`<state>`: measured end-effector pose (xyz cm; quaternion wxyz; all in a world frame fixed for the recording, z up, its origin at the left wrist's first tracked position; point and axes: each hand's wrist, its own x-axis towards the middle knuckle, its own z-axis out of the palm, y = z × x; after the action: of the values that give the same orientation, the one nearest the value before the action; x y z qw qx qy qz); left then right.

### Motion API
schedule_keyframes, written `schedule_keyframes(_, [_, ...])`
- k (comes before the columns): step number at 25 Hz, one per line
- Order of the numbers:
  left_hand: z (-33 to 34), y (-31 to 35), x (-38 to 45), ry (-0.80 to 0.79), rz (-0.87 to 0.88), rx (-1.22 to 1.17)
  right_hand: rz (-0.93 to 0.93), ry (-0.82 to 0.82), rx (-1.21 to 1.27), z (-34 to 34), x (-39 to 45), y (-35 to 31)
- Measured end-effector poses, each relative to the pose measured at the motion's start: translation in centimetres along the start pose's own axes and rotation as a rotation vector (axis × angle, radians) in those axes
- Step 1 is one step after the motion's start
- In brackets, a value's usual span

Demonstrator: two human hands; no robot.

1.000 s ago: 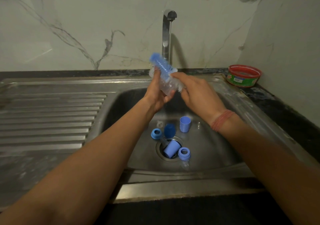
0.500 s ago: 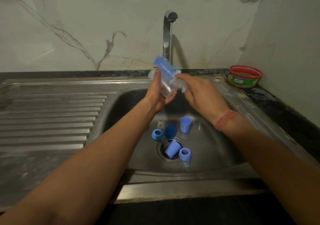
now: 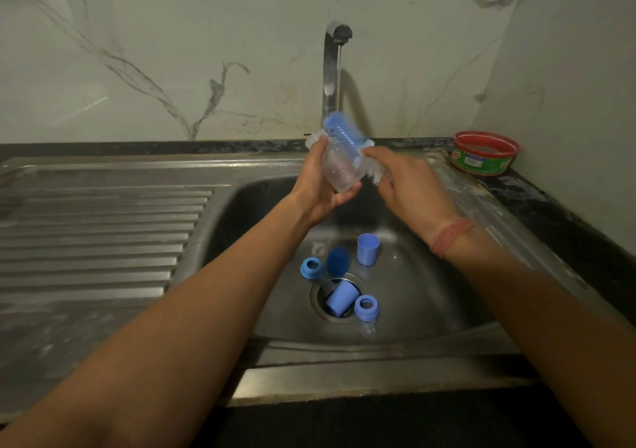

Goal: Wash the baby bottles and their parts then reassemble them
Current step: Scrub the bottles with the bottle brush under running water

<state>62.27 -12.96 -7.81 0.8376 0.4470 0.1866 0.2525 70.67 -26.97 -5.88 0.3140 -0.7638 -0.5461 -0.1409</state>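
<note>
My left hand grips a clear baby bottle over the sink basin, just under the tap. My right hand holds a blue and white bottle brush against the bottle's side. In the basin lie two blue caps, one upright and one on its side over the drain, two blue screw rings, a dark blue sponge piece and a clear teat.
A chrome tap runs a thin stream of water. A ribbed steel draining board lies to the left. A red-rimmed tub of dish soap stands on the dark counter at the back right. Marble walls close the back and right.
The brush has slid up and down along the bottle in small strokes. Both hands stay under the tap. The parts in the basin have not moved.
</note>
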Motion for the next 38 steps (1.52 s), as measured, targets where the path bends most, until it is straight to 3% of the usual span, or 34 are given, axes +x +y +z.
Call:
schedule_keyframes(5, [-1.5,-0.1,0.6,0.071,0.115,-0.026,-0.091,-0.014,0.088,0.6,-0.6,-2.6])
schedule_keyframes(12, [0.2,-0.8,0.4,0.04,0.111,0.168,0.09,0.008,-0.038,-1.2,0.3,0.4])
schedule_keyframes(18, [-0.7,-0.4,0.9,0.092,0.166,0.124,-0.015,-0.028,0.066,-0.1,-0.3,-2.5])
schedule_keyframes(25, [0.1,-0.3,-0.5,-0.042,0.073,0.274,0.132,-0.017,0.055,-0.6,0.5,1.2])
schedule_keyframes(33, [-2.1,0.1,1.0,0.131,0.089,0.151,-0.051,-0.024,0.16,0.3,-0.6,-2.7])
schedule_keyframes(38, [-0.4,-0.3,0.5,0.081,0.015,0.127,0.076,-0.018,0.095,-0.2,0.3,0.0])
